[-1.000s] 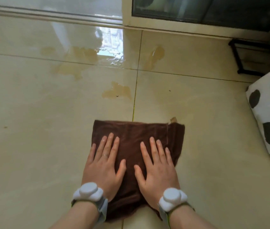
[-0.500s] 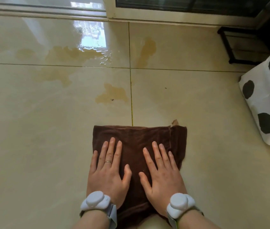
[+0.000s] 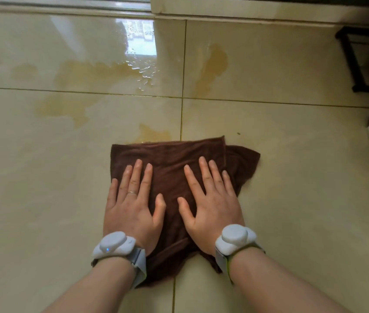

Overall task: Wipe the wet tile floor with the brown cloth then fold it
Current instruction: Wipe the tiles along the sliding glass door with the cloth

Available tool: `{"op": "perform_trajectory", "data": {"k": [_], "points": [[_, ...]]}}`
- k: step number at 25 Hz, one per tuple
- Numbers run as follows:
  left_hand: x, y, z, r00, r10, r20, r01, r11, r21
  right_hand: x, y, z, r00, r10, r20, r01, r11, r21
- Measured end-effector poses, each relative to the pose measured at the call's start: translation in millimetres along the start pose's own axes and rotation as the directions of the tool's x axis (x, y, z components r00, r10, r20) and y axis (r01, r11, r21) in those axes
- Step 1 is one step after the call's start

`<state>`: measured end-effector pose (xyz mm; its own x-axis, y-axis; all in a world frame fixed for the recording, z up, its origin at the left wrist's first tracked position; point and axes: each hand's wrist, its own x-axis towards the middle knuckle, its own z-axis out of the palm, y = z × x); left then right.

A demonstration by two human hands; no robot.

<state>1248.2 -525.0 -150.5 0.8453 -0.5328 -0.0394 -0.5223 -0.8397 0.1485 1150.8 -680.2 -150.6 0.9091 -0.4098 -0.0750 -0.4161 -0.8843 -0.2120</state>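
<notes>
Both hands are flat on the cloth [image 3: 172, 177], the left hand [image 3: 131, 206] and right hand [image 3: 210, 204] side by side, fingers straight and slightly spread, palms pressing it to the floor [image 3: 43, 199]. The cloth lies bunched under them, its far edge just beyond the fingertips and touching a small yellowish puddle [image 3: 154, 134], a loose flap sticking out past the right little finger. Further ahead of the fingers, bigger wet patches [image 3: 102, 71] gleam near the door track [image 3: 66, 7], and each wrist carries a white band [image 3: 115, 245].
</notes>
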Motion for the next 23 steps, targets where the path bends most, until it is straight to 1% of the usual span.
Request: {"op": "perform_trajectory", "data": {"k": [5, 7, 9, 13, 15, 17, 19, 23], "points": [[56, 5, 3, 0.999, -0.028, -0.019, 0.029, 1.0, 0.002, 56, 5, -3, 0.999, 0.018, -0.048, -0.015, 0.998, 0.063], [67, 6, 2, 0.999, -0.04, -0.008, 0.04, 0.999, 0.017, 73, 1, -3, 0.998, 0.015, -0.055, -0.011, 0.997, 0.082], [76, 8, 2, 0.998, -0.046, -0.032, 0.046, 0.999, 0.005, 86, -2, -3, 0.998, 0.017, -0.064, -0.011, 0.996, 0.088], [82, 6, 5, 0.998, -0.04, -0.048, 0.04, 0.999, 0.013, 92, 1, -2, 0.998, 0.009, -0.055, -0.003, 0.995, 0.105], [81, 7, 3, 0.998, -0.043, -0.048, 0.044, 0.999, 0.019, 86, 0, -3, 0.999, 0.013, -0.046, -0.007, 0.993, 0.117], [72, 12, 1, 0.999, -0.027, -0.026, 0.027, 1.0, 0.006, 72, 3, -5, 0.995, 0.046, -0.088, -0.036, 0.993, 0.11], [45, 17, 3, 1.0, 0.006, -0.02, -0.006, 1.0, 0.03, 41, 6, -3, 0.992, 0.064, -0.109, -0.055, 0.995, 0.087], [-27, 26, 10, 0.994, 0.094, -0.055, -0.092, 0.995, 0.039, -37, 17, -2, 0.995, 0.051, -0.09, -0.046, 0.998, 0.049]]}}
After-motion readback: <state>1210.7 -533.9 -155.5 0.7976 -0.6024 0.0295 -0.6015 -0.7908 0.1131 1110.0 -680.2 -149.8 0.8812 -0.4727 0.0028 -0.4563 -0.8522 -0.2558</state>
